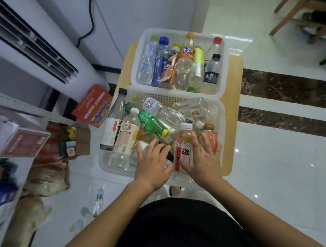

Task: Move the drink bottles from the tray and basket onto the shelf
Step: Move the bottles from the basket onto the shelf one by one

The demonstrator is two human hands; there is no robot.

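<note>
Two clear plastic baskets full of drink bottles sit on a wooden tray (235, 108). In the near basket (217, 109), my left hand (151, 162) lies with spread fingers on a clear bottle with a dark cap (166, 157). My right hand (203, 158) rests with straight fingers between a white-capped bottle with a red-lettered label (184, 146) and an orange-labelled bottle (210, 138). A green bottle with a yellow cap (152, 123) lies across the pile. The far basket (222, 63) holds several bottles, among them an orange soda (187, 50). A grey shelf edge (25, 108) shows at the left.
A white standing air conditioner (46, 44) stands at the left rear. Red boxes (93, 107), bags and a shoe clutter the floor at the left. A small bottle (98, 201) lies on the tiles near my legs. Wooden chair legs (292, 12) stand at the top right.
</note>
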